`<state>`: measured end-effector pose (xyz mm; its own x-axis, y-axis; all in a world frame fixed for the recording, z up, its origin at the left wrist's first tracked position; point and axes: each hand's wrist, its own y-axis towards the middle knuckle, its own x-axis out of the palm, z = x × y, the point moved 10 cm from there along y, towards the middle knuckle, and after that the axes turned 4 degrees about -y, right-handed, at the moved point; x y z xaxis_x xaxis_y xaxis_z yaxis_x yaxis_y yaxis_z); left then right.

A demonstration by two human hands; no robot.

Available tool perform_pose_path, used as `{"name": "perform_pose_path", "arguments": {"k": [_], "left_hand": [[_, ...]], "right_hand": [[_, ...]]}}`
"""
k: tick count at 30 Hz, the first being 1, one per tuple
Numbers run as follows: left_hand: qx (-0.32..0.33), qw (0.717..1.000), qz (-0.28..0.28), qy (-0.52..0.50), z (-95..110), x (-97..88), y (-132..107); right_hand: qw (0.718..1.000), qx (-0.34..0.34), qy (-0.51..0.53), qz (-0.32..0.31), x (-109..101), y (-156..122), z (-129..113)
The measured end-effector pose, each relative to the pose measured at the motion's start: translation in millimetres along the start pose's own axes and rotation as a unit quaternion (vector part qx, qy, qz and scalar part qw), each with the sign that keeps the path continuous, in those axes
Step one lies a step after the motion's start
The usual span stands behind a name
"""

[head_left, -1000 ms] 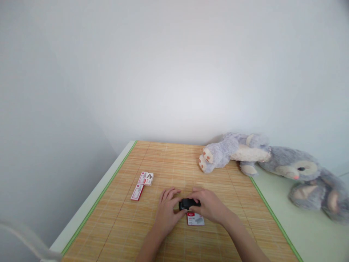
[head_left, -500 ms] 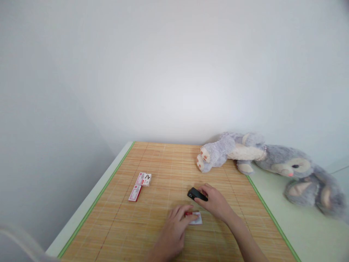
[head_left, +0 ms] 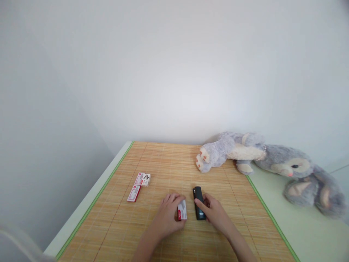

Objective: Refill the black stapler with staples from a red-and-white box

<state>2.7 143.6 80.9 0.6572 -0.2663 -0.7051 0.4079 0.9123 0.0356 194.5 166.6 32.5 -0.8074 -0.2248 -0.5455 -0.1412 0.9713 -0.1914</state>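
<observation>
My left hand point(head_left: 169, 215) is closed around a small white and red box point(head_left: 182, 210) near the front middle of the mat, its fingers over the far end and the thumb at the near end. Just right of it, a black stapler point(head_left: 200, 203) lies with its length pointing away from me. My right hand point(head_left: 213, 211) grips the stapler from the right, thumb on top and fingers along its side. A narrow strip of mat separates the box and the stapler.
Several small red and white boxes point(head_left: 134, 193) lie together on the left of the bamboo mat point(head_left: 163, 160). A grey plush rabbit point(head_left: 245, 151) stretches along the back right, over the mat's green edge. A pale wall rises behind.
The stapler has turned from slanting sideways to pointing away from me, in my right hand. My left hand has shifted left and turned the small box lengthwise.
</observation>
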Motion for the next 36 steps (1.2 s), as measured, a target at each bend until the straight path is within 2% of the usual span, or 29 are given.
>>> {"name": "perform_pose_path", "arguments": {"k": [3,5,12,17,19,22,25,27,29,31,34,36], "left_hand": [[0.008,1.000,-0.002,-0.024,-0.4,1.9,5.4],[0.016,0.999,-0.008,-0.034,2.2,4.1,8.7],[0.024,0.999,-0.013,-0.041,5.0,10.9,18.2],[0.032,0.998,-0.002,-0.058,2.1,11.7,13.0],[0.032,0.996,0.034,-0.070,-5.7,0.6,8.7],[0.001,0.986,0.166,-0.028,-33.9,-41.5,-1.1],[-0.066,0.945,0.310,0.079,-70.8,-95.0,-18.9],[-0.131,0.909,0.369,0.144,-96.5,-124.0,-32.5],[-0.203,0.881,0.384,0.185,-122.5,-142.3,-44.6],[-0.256,0.876,0.357,0.199,-145.0,-147.8,-53.0],[-0.288,0.886,0.316,0.179,-160.6,-139.9,-66.2],[-0.303,0.885,0.322,0.146,-156.2,-128.9,-78.3]], "right_hand": [[0.996,0.017,0.079,-0.033,21.4,-6.4,3.0],[0.994,0.015,0.104,-0.035,27.0,-7.8,0.7],[0.991,0.000,0.134,-0.029,24.8,-4.5,-11.5],[0.988,-0.011,0.157,-0.005,24.0,-7.0,-10.3],[0.986,-0.003,0.167,0.005,24.8,-9.0,-4.9],[0.980,0.015,0.199,0.021,25.0,-11.7,4.6],[0.972,0.023,0.230,0.032,24.9,-13.2,10.4],[0.971,0.025,0.236,0.035,25.3,-13.6,12.3],[0.972,0.028,0.232,0.037,25.6,-13.6,13.4],[0.973,0.029,0.227,0.039,25.3,-13.5,13.4],[0.973,0.024,0.225,0.036,24.4,-13.8,9.9],[0.974,0.020,0.224,0.029,24.8,-14.3,6.0]]}}
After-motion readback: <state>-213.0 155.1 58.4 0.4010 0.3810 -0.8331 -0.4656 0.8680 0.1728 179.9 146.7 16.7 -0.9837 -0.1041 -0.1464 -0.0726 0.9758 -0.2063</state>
